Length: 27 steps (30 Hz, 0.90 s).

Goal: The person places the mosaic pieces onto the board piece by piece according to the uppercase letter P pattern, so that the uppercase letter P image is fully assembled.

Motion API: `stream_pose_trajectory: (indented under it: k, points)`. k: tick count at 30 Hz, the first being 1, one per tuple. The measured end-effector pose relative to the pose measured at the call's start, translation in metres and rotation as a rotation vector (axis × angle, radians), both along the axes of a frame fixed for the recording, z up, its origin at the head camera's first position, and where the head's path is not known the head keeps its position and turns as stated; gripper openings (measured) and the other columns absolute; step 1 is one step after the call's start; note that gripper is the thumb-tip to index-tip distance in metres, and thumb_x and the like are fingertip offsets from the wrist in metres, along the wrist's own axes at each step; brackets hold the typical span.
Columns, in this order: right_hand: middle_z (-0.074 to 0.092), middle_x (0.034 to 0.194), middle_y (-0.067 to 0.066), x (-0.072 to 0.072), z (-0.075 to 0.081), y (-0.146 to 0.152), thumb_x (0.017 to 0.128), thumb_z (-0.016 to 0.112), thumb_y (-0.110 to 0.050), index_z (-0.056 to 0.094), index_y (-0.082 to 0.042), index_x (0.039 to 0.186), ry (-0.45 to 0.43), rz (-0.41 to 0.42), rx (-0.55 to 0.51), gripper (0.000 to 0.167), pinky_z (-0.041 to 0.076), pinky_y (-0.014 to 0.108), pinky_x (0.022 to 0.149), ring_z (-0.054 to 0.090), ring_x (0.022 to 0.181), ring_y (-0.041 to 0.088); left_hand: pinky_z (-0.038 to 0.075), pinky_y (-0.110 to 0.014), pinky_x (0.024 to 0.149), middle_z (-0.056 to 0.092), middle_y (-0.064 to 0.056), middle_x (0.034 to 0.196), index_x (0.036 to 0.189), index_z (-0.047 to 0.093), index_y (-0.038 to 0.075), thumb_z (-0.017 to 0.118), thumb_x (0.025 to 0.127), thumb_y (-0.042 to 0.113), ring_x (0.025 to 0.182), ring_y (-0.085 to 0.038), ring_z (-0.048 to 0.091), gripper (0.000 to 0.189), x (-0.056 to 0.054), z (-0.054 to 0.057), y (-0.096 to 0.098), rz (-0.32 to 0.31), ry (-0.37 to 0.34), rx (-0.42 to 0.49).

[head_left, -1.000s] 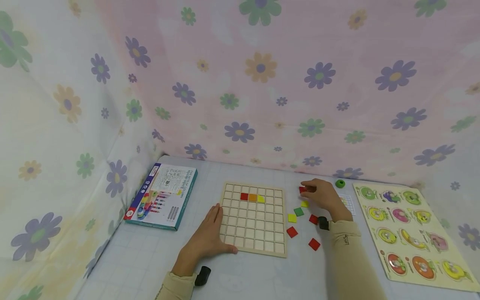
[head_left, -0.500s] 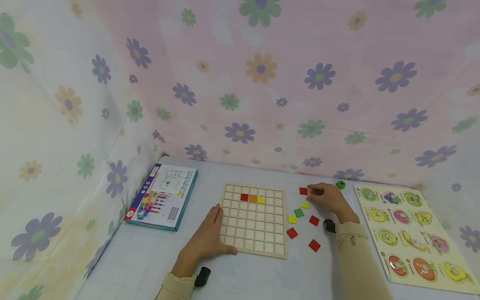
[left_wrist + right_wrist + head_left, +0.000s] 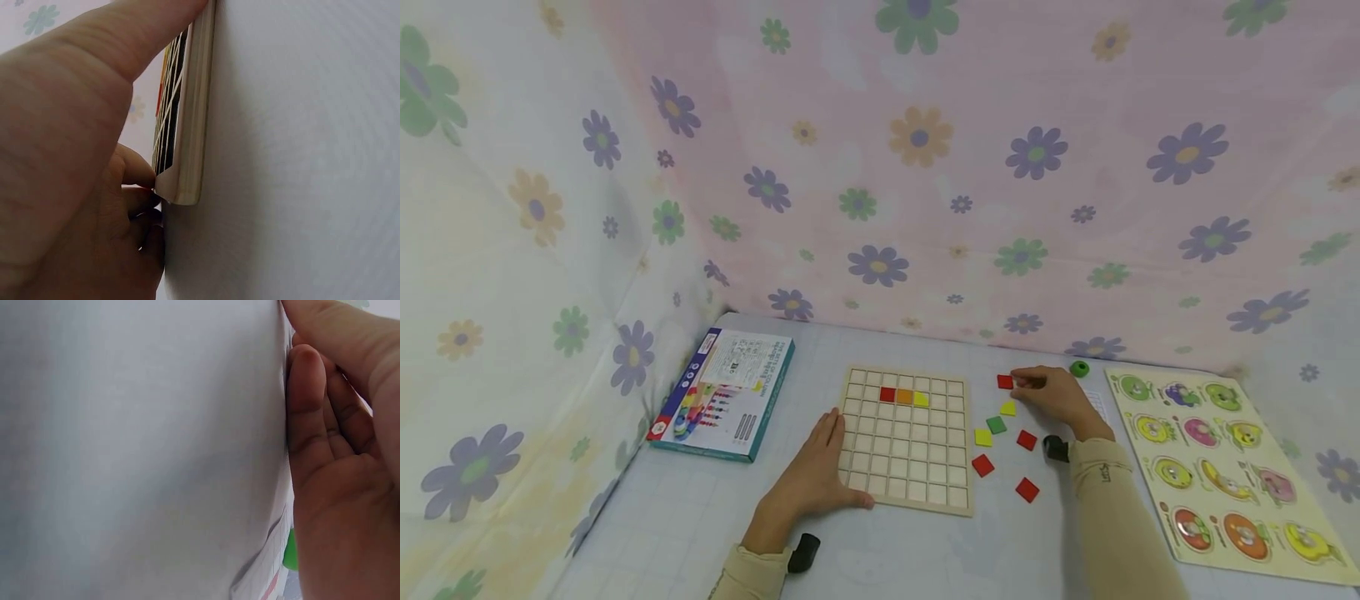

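Observation:
A wooden grid board [image 3: 910, 500] lies flat on the table with red, orange and yellow tiles in one row of cells near its far side. My left hand [image 3: 808, 475] rests against its near left corner, fingers extended along the left edge and thumb along the near edge. Right of the board, my right hand [image 3: 1056, 400] has its fingertips at the right edge of a loose red tile [image 3: 1004, 382], which lies flat. Whether they pinch it is hidden. Nearby lie a yellow tile [image 3: 1007, 408], a green tile [image 3: 996, 425] and several others.
A boxed bead set [image 3: 726, 396] lies at the left. On the right are a fruit puzzle board [image 3: 1225, 467], a green bead [image 3: 1079, 368] and a printed grid card [image 3: 1096, 404] partly behind the right hand. Flowered cloth [image 3: 962, 250] hangs behind the table.
My right hand has shifted right from over the far red tile, so most of that tile shows now. The left hand and the grid board have stayed in place.

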State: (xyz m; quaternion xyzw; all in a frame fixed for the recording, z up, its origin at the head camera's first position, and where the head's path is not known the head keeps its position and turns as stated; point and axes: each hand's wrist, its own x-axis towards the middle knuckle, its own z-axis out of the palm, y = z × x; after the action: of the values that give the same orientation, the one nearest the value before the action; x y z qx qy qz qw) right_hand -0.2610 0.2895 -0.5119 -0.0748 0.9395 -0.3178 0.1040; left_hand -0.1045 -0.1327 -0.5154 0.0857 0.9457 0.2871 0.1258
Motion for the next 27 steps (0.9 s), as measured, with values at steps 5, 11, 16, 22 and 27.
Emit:
stream_pose_trajectory:
  k: [5, 11, 16, 22, 27]
  points:
    - [0.072, 0.112, 0.009, -0.004, -0.003, -0.001, 0.094, 0.074, -0.036, 0.067, -0.01, 0.135, 0.0, 0.007, 0.015, 0.049, 0.051, 0.048, 0.094, 0.064, 0.105, 0.027, 0.023, -0.052, 0.128, 0.006, -0.015, 0.173, 0.163, 0.012, 0.001, 0.087, 0.062, 0.07, 0.161, -0.034, 0.006, 0.144, 0.001, -0.001, 0.0, 0.002, 0.007, 0.003]
    - [0.071, 0.11, 0.009, -0.007, -0.002, -0.006, 0.094, 0.074, -0.031, 0.068, -0.008, 0.132, -0.019, -0.007, 0.047, 0.044, 0.051, 0.047, 0.093, 0.061, 0.102, 0.026, 0.024, -0.054, 0.127, 0.006, -0.015, 0.173, 0.163, 0.012, 0.001, 0.087, 0.062, 0.069, 0.161, -0.034, 0.007, 0.143, 0.001, -0.002, 0.0, 0.005, 0.004, 0.005]
    - [0.07, 0.108, 0.01, -0.007, -0.001, -0.012, 0.097, 0.07, -0.027, 0.067, -0.005, 0.132, -0.001, 0.019, 0.093, 0.041, 0.052, 0.049, 0.093, 0.06, 0.1, 0.027, 0.024, -0.054, 0.127, 0.007, -0.016, 0.173, 0.163, 0.012, 0.0, 0.088, 0.062, 0.069, 0.161, -0.035, 0.007, 0.143, 0.001, -0.002, 0.0, 0.005, 0.006, 0.007]
    - [0.069, 0.108, 0.011, -0.006, -0.002, -0.015, 0.099, 0.068, -0.023, 0.066, -0.002, 0.131, 0.019, 0.051, 0.117, 0.038, 0.053, 0.05, 0.093, 0.062, 0.1, 0.026, 0.023, -0.053, 0.127, 0.007, -0.016, 0.173, 0.163, 0.012, 0.0, 0.087, 0.062, 0.069, 0.16, -0.035, 0.007, 0.143, 0.001, -0.003, 0.0, 0.006, 0.005, 0.008]
    - [0.069, 0.109, 0.011, -0.006, -0.003, -0.014, 0.1, 0.067, -0.024, 0.065, -0.002, 0.13, 0.016, 0.048, 0.121, 0.038, 0.053, 0.05, 0.093, 0.062, 0.1, 0.027, 0.024, -0.054, 0.127, 0.007, -0.016, 0.173, 0.163, 0.012, 0.0, 0.088, 0.062, 0.069, 0.161, -0.035, 0.007, 0.143, 0.0, -0.001, 0.0, 0.004, 0.002, 0.009]
